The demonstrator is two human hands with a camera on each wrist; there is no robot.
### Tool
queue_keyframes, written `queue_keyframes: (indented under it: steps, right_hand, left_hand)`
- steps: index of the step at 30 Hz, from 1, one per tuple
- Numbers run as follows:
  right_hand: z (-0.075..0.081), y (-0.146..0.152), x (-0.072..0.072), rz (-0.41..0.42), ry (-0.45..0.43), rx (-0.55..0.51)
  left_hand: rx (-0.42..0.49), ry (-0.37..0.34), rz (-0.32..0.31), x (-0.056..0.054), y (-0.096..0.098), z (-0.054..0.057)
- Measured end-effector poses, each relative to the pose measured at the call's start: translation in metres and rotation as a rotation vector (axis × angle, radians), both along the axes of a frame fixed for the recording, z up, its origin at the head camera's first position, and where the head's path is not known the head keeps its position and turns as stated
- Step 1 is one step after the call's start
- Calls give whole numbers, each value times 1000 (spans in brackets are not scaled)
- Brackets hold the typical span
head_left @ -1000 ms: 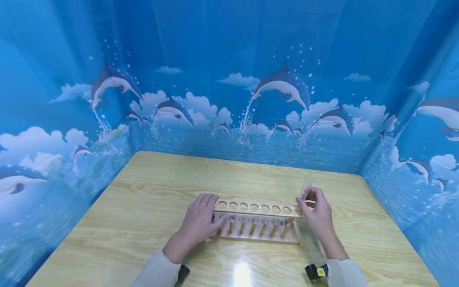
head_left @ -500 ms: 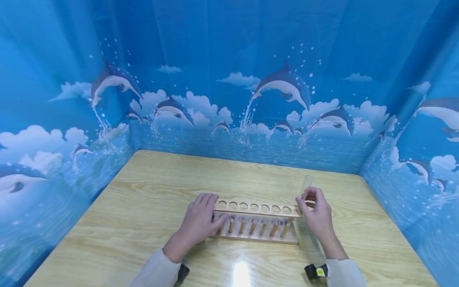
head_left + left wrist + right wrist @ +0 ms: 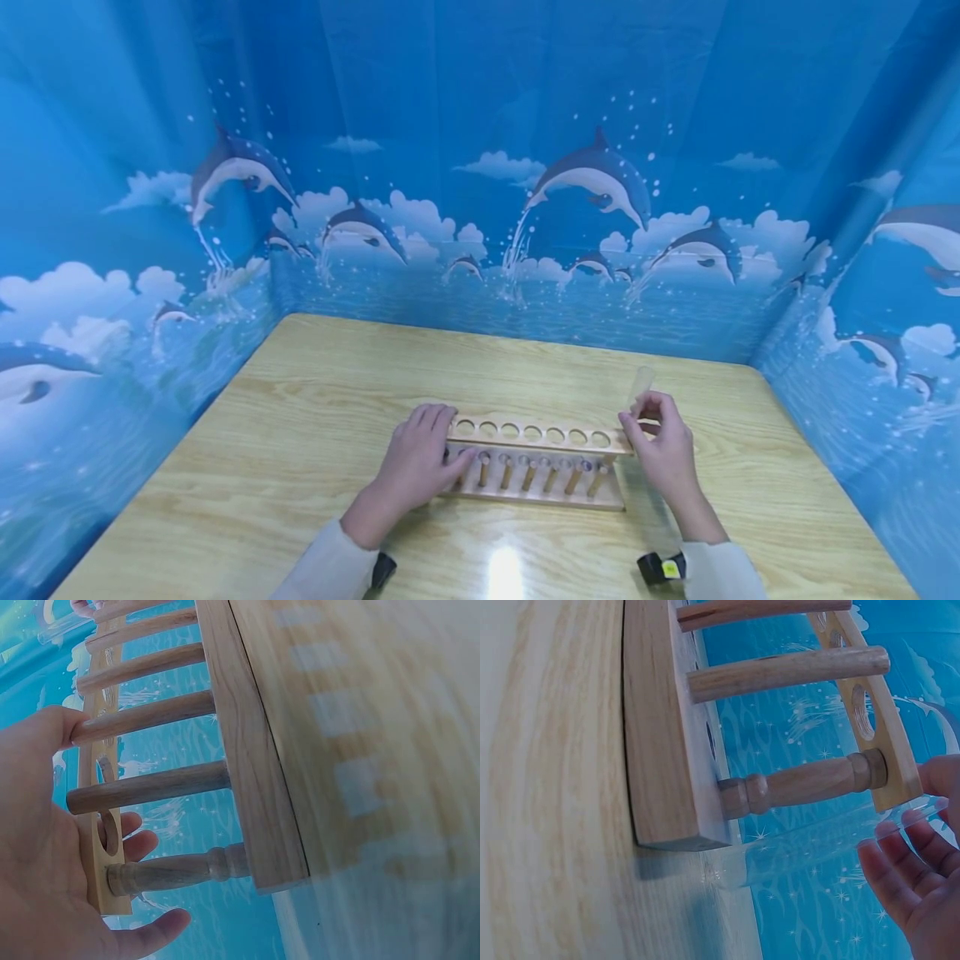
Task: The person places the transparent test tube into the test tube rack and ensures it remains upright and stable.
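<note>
A wooden test tube rack [image 3: 540, 445] stands on the table, its top rail pierced by a row of round holes and a row of upright pegs in front. My left hand [image 3: 420, 458] grips the rail's left end, with the thumb in front at a peg [image 3: 150, 784] and fingertips [image 3: 141, 844] behind. At the opposite end, my right hand [image 3: 666, 442] holds a clear test tube [image 3: 642, 383] just beside the rack. In the right wrist view the tube [image 3: 802, 847] runs alongside the turned end post [image 3: 802, 784], its lower end close to the table.
The wood-grain table [image 3: 360, 367] reaches back to a blue curtain [image 3: 480, 167] printed with dolphins, which encloses it at the back and both sides. Black wrist cameras [image 3: 654, 568] sit below both sleeves [image 3: 723, 571]. A bright reflection lies on the near tabletop.
</note>
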State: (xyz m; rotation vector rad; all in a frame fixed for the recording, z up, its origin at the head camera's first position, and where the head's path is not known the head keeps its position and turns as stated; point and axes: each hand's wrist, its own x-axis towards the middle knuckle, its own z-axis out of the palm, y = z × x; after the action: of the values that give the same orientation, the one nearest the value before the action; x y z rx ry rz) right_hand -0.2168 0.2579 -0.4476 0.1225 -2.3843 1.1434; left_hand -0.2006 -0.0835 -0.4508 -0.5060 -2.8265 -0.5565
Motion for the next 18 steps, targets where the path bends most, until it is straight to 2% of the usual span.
queue_keyframes:
  steps: [18]
  right_hand:
    - [0, -2, 0, 21, 31, -13]
  left_hand:
    - [-7, 12, -9, 0, 0, 0]
